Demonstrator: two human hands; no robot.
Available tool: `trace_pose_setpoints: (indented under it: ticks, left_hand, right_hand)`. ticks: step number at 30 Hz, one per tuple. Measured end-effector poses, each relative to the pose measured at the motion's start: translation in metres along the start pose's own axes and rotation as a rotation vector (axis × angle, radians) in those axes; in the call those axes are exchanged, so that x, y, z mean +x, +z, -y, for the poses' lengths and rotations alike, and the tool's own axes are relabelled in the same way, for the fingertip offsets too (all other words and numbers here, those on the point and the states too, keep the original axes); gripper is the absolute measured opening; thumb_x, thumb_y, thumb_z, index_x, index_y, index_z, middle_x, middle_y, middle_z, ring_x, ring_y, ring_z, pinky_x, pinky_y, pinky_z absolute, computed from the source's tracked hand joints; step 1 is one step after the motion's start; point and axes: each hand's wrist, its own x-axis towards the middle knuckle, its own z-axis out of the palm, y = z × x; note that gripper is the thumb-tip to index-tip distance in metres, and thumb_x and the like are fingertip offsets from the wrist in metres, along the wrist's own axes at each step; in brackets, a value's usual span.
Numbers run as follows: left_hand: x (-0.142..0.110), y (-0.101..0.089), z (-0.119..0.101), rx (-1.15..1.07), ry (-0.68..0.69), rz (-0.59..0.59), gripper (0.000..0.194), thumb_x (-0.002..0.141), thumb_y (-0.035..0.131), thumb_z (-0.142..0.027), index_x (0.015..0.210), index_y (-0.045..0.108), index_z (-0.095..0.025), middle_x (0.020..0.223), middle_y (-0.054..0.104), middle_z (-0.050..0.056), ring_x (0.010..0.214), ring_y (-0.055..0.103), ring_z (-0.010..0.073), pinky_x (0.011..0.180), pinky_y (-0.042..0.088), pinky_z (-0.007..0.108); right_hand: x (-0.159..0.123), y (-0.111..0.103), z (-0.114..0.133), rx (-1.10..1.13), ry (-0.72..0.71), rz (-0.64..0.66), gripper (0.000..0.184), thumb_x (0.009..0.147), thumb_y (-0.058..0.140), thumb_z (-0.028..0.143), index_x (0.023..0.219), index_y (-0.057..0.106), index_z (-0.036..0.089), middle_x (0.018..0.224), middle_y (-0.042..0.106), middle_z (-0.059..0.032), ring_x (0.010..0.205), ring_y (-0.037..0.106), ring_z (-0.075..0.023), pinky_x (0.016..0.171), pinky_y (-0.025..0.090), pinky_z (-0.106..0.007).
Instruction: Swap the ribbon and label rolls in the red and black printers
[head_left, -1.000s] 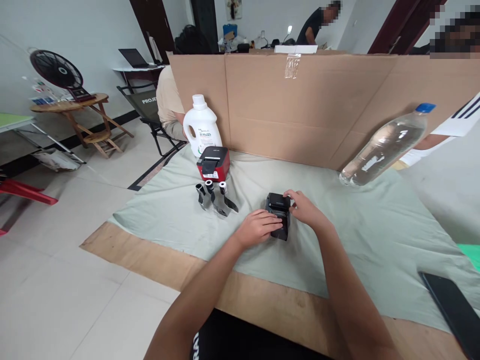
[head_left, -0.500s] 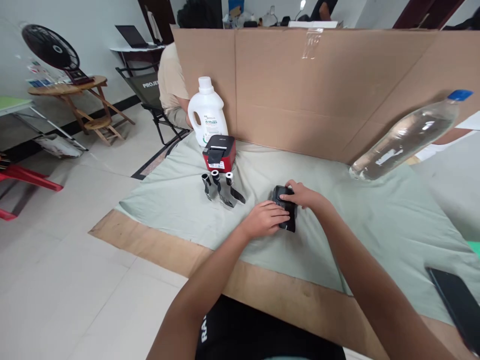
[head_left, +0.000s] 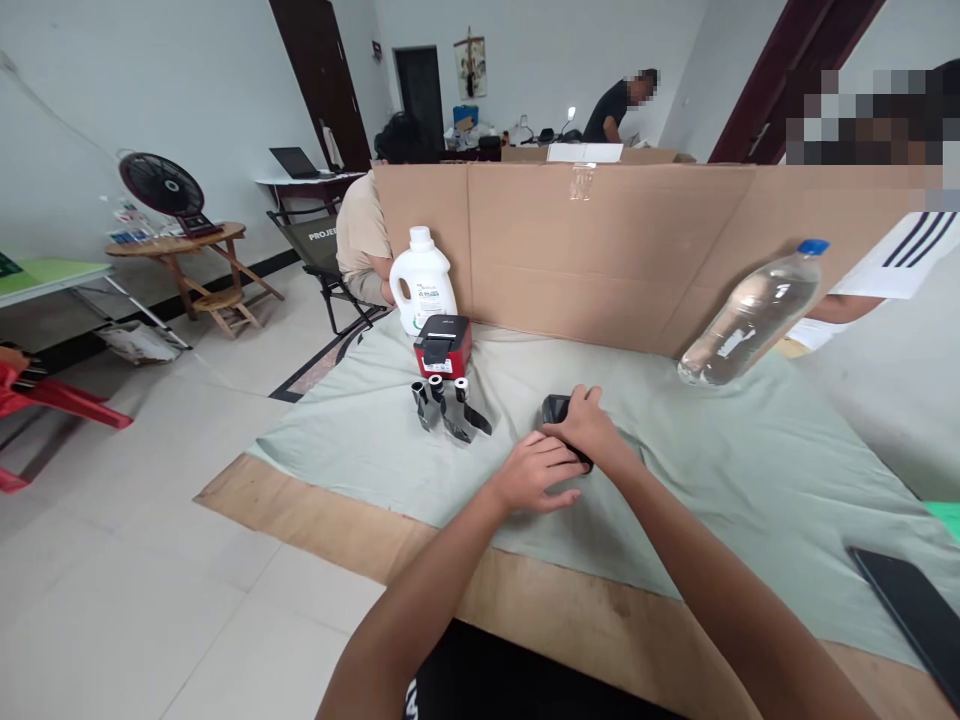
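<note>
A small black boxy device lies on the pale green cloth in front of me, largely covered by my hands. My right hand grips it from above, thumb and fingers bent over its top. Along its near left side rests my left hand, fingers stretched and spread, the tips touching its near end. To the left, three small rolls stand on the cloth with dark strips trailing from them. Behind them sits a red and black printer, a black strip hanging from its front.
A white detergent jug stands behind the printer, before a cardboard screen. At right a large clear bottle with a blue cap leans over. A phone lies at the near right edge. Other people are beyond the screen and at right.
My head view has tilted up, showing more of the room and a person at right. My right hand has shifted across the device's top; my left hand's fingers have spread toward its near end.
</note>
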Motion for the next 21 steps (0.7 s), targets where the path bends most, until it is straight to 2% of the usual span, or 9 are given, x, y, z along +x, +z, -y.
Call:
trace_pose_setpoints:
  ticks: [3,5,8,10,14,21]
  left_hand:
    - [0.001,0.007,-0.003,0.021,-0.046,0.057,0.034,0.103,0.046,-0.038,0.120,0.071,-0.024,0.121,0.074,0.006,0.110,0.066,0.0199,0.098,0.043,0.038]
    - [0.000,0.014,-0.004,0.011,-0.096,0.131,0.038,0.105,0.043,-0.043,0.129,0.067,-0.026,0.137,0.067,0.006,0.124,0.061,0.0205,0.108,0.039,0.039]
    - [-0.003,0.026,-0.006,0.005,-0.187,0.279,0.057,0.103,0.039,-0.057,0.152,0.046,-0.029,0.164,0.040,0.005,0.150,0.038,0.0242,0.123,0.024,0.046]
    - [-0.005,0.031,-0.007,0.000,-0.223,0.372,0.064,0.103,0.034,-0.062,0.159,0.034,-0.031,0.170,0.027,0.004,0.157,0.024,0.0251,0.127,0.015,0.050]
    - [-0.007,0.029,-0.013,-0.014,-0.251,0.446,0.067,0.103,0.029,-0.063,0.161,0.028,-0.030,0.171,0.021,0.002,0.160,0.017,0.0251,0.129,0.009,0.051]
    - [-0.008,0.023,-0.019,-0.019,-0.261,0.452,0.068,0.103,0.029,-0.063,0.161,0.029,-0.028,0.171,0.022,0.002,0.160,0.016,0.0250,0.129,0.010,0.052]
  right_hand:
    - [0.007,-0.016,-0.040,0.063,0.030,-0.104,0.072,0.074,0.071,0.055,0.129,0.048,0.014,0.131,0.046,-0.0214,0.093,0.071,-0.0313,0.079,0.052,-0.039]
    - [0.012,-0.029,-0.075,0.090,0.076,-0.142,0.066,0.077,0.068,0.056,0.128,0.052,0.017,0.132,0.047,-0.0191,0.096,0.069,-0.0300,0.083,0.052,-0.039]
    - [0.014,-0.043,-0.126,0.071,0.138,-0.184,0.063,0.078,0.066,0.057,0.128,0.058,0.020,0.133,0.048,-0.0172,0.100,0.067,-0.0302,0.086,0.051,-0.040]
    - [0.011,-0.046,-0.153,0.038,0.188,-0.193,0.064,0.079,0.065,0.058,0.130,0.059,0.021,0.135,0.049,-0.0171,0.099,0.067,-0.0306,0.086,0.051,-0.041]
    - [0.002,-0.038,-0.191,-0.008,0.283,-0.193,0.067,0.079,0.064,0.059,0.135,0.058,0.022,0.135,0.050,-0.0182,0.100,0.067,-0.0334,0.084,0.051,-0.043]
    - [0.006,-0.028,-0.240,-0.019,0.314,-0.241,0.072,0.082,0.063,0.062,0.141,0.056,0.021,0.142,0.049,-0.0205,0.110,0.065,-0.0362,0.087,0.049,-0.045]
